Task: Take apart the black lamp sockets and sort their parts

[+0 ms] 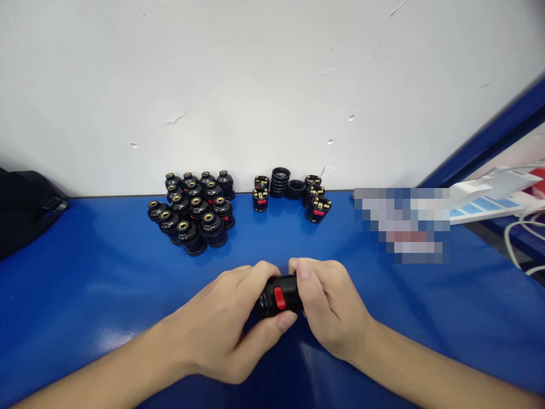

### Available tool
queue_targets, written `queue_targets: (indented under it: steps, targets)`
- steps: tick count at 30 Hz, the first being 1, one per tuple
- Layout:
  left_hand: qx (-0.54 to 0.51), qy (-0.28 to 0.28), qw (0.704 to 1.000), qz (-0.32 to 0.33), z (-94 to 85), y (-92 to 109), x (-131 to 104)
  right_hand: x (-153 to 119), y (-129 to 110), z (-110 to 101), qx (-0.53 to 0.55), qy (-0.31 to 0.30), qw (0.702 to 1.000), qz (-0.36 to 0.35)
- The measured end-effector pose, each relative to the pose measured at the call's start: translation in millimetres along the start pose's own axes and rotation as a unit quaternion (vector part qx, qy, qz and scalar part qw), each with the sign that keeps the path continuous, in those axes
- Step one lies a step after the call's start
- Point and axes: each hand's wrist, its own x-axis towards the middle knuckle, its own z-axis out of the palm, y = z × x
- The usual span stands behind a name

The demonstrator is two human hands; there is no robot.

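Between my hands, over the front middle of the blue table point(128, 295), lies a black cylindrical socket point(266, 301) on its side, its red switch facing me. My left hand point(230, 318) wraps round the socket's left end, thumb below it. Around the right end my right hand point(330, 301) is closed, the thumb on top, hiding that end. Farther back at the left stand several black sockets point(191, 238) with brass-ringed tops. Parts with brass contacts and red switches point(318, 210) stand right of centre, and two similar ones point(260, 200) at the middle.
A ribbed black sleeve point(280, 183) and a short black ring point(296, 189) stand near the white wall point(255, 85). At the far left is a black bag point(25, 210). Toward the right lie a blurred-out item point(404, 221), a white power strip point(485, 207) and white cables point(513, 250).
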Motion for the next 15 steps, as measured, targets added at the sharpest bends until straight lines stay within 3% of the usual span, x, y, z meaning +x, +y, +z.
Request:
queue_targets:
  steps: [6, 10, 12, 15]
  targets:
    - [-0.127, -0.034, 0.990, -0.057, -1.7, -0.9, -1.8, 3.7, 6.3, -3.2, -0.056, 0.015, 0.992, -0.116]
    - [-0.154, -0.028, 0.985, -0.074, -5.9, -7.8, -4.2, 5.9, 11.6, -9.6, -0.054, -0.036, 0.981, -0.183]
    - [-0.107, -0.014, 0.992, -0.061, -8.2, -12.3, -4.7, 5.7, 12.5, -14.3, -0.030, -0.076, 0.983, -0.162]
    - [-0.018, 0.009, 0.999, -0.031, -10.7, -17.7, -3.8, 5.7, 12.8, -21.8, 0.003, -0.130, 0.989, -0.071]
